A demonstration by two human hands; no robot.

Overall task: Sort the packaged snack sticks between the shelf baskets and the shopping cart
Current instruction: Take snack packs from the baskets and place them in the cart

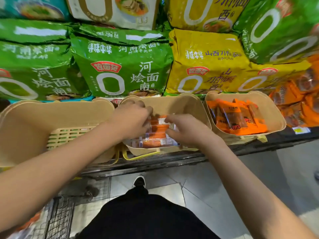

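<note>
Three beige plastic baskets sit on the shelf. The middle basket (189, 107) holds orange snack sticks (153, 133) in glossy wrappers, lying flat. The right basket (272, 111) holds flat orange packets (236, 118); the left basket (34, 121) has a slotted floor. Both hands are inside the middle basket: the left hand (133, 118) has a narrow grip, fingers curled onto the sticks, and the right hand (186, 130) rests its fingers on them, grip half open. A wire cart (58, 219) stands at lower left.

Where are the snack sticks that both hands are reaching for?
In the head view, the snack sticks lie in the middle basket, under both hands, between two other baskets.
</note>
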